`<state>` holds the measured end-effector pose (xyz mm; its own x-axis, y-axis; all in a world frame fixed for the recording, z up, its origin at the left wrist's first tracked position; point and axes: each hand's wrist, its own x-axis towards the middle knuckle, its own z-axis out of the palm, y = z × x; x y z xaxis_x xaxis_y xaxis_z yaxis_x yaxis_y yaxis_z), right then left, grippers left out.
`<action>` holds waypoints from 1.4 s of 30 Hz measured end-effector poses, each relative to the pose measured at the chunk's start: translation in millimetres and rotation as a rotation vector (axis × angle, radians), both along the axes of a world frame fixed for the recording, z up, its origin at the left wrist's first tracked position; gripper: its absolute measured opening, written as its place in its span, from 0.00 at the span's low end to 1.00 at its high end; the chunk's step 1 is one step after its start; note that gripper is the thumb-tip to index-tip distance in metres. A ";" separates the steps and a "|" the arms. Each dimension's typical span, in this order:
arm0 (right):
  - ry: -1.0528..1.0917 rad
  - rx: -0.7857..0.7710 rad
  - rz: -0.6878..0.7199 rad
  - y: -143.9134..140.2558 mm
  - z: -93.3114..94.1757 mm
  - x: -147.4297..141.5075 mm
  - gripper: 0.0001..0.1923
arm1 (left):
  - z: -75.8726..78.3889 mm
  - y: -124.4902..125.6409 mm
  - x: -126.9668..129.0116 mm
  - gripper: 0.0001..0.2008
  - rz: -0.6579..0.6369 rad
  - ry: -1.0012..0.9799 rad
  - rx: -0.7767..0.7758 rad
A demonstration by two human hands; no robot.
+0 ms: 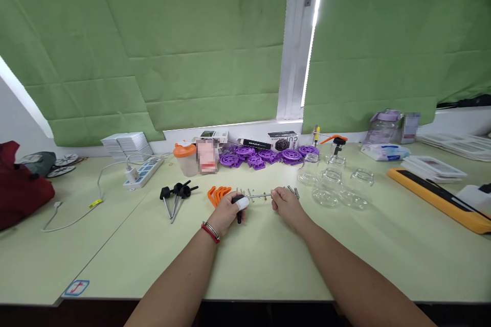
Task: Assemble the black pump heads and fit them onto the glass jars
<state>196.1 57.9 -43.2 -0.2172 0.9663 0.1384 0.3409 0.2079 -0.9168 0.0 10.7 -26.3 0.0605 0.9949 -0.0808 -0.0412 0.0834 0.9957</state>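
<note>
1. The left hand (227,210) is closed around the black head of a pump part (240,205), its fingertip in a white cover.
2. The right hand (286,204) pinches the far end of the part's thin metal stem, held level just above the green table (268,260).
3. Orange clips (218,193) lie just left of the left hand; further black pump parts (177,195) lie beyond them.
4. Clear glass jars (337,184) stand to the right; purple discs (264,156) sit near the window sill.
</note>
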 end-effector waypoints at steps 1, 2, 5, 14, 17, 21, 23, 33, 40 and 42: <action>0.013 0.011 -0.012 0.2 -0.5 0.3 0.19 | 0.8 -1.0 0.0 0.12 -0.005 0.040 0.018; 0.023 0.021 -0.021 0.3 -1.1 0.6 0.20 | 1.3 -1.8 0.0 0.12 -0.007 0.080 0.030; 0.041 0.040 -0.032 0.0 -2.3 1.3 0.21 | 2.2 -3.2 0.3 0.13 0.016 0.196 0.072; 0.139 0.037 0.049 -4.0 1.0 -1.0 0.21 | 15.9 1.1 -22.3 0.14 0.298 0.319 0.292; 0.089 0.036 0.038 -4.2 0.8 -1.3 0.22 | 18.0 6.8 -51.4 0.17 0.694 0.376 0.249; 0.065 0.034 0.043 -3.9 -0.8 -1.8 0.22 | 14.1 11.5 -85.9 0.19 0.897 0.699 0.088; 0.065 0.033 0.046 -3.9 -1.5 -2.0 0.21 | 11.4 12.0 -94.9 0.19 0.888 0.792 0.013; 0.053 0.025 0.069 -4.5 -1.1 -2.3 0.21 | -0.6 13.9 -111.2 0.17 0.779 0.964 -0.146; 0.077 0.029 0.080 -4.4 -2.4 -2.5 0.21 | 8.6 7.8 -106.9 0.16 0.831 1.007 -0.223; 0.068 0.035 0.083 -5.0 -1.3 -2.8 0.21 | 12.8 6.2 -105.9 0.16 0.854 1.033 -0.259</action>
<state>193.3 52.9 -44.5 -0.2855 0.9396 0.1891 0.2583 0.2654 -0.9289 -105.9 16.9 -13.5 -0.7609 0.6415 0.0977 0.5736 0.5945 0.5635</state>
